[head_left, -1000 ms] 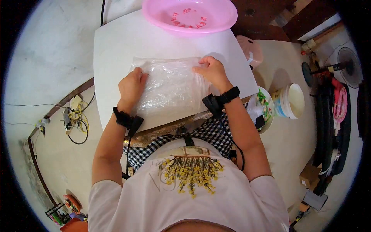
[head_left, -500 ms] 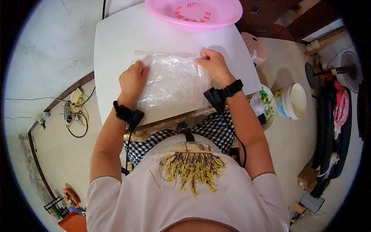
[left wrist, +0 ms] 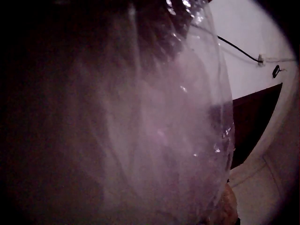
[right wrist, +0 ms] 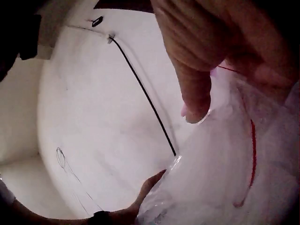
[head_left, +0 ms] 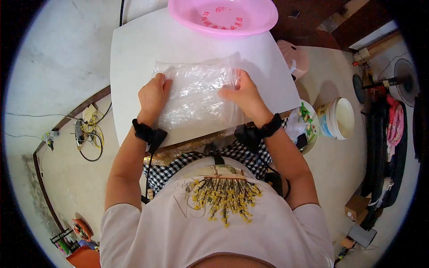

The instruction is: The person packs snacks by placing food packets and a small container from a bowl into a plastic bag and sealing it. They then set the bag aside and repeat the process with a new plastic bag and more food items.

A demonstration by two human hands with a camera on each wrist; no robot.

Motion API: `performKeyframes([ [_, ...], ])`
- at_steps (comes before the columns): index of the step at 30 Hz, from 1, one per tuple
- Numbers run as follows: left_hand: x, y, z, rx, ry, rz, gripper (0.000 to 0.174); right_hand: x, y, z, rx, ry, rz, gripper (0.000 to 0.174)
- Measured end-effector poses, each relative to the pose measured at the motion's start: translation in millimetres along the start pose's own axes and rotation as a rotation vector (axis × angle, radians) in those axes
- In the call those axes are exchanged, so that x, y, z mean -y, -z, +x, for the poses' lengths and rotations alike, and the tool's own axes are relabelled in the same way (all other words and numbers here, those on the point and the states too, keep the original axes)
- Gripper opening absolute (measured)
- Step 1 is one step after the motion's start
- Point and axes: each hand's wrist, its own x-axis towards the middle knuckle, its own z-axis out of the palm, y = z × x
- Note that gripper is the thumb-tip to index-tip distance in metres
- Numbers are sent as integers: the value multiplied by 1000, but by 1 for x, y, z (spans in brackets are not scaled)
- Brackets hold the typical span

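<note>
A clear, crinkled plastic bag (head_left: 194, 100) is held up between both hands over the near part of the table. My left hand (head_left: 152, 96) grips its left edge, thumb on the near face. On the opposite edge my right hand (head_left: 248, 97) pinches the bag, with the thumb (right wrist: 197, 101) lying on the film and the other fingers mostly behind it. A red line runs along this side of the bag (right wrist: 211, 173) in the right wrist view. In the left wrist view the bag (left wrist: 164, 122) covers most of the picture and hides the left fingers.
A pink basin (head_left: 223, 29) with red lettering stands at the far end of the white table (head_left: 138, 49). Right of the table are a tub (head_left: 313, 138) with green and white things in it and a white bucket (head_left: 328, 117). Cables (head_left: 91, 129) lie on the floor at left.
The right hand has shifted from the bag's upper right corner down along its right edge, its thumb now flatter on the film. The left hand keeps its grip at the left edge.
</note>
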Motion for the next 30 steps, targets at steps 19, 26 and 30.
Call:
performKeyframes([
  [19, 25, 18, 12, -114, 113, -284, 23, -14, -41, 7, -116, 185, -285, 26],
  [26, 26, 13, 9, -81, 36, -92, 26, -10, -37, 0, -287, 229, -481, 31],
  [30, 26, 11, 12, -45, 17, -121, 29, -7, -34, -1, -299, 140, -449, 34],
])
